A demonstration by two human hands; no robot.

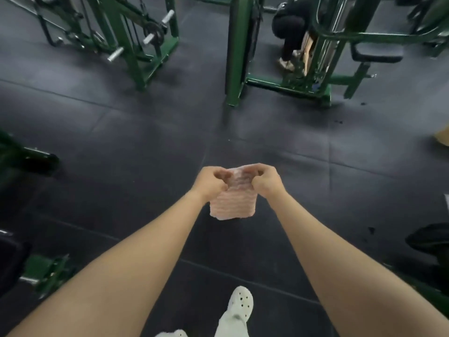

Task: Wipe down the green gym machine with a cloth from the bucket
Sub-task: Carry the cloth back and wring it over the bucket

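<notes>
A pale pink ribbed cloth [233, 203] hangs in front of me over the dark floor. My left hand [211, 182] pinches its top left corner and my right hand [264, 180] pinches its top right corner, both arms stretched forward. A green gym machine [239, 52] with a tall upright post stands ahead at centre right. A second green machine [136, 45] with chrome pegs stands at the upper left. No bucket is in view.
Black rubber floor tiles [145, 142] spread between the machines. A person in black [290, 27] crouches behind the centre-right machine. More green frame parts [26, 156] lie at the left edge, with a dark object [430, 239] at the right. My white shoe [239, 302] shows below.
</notes>
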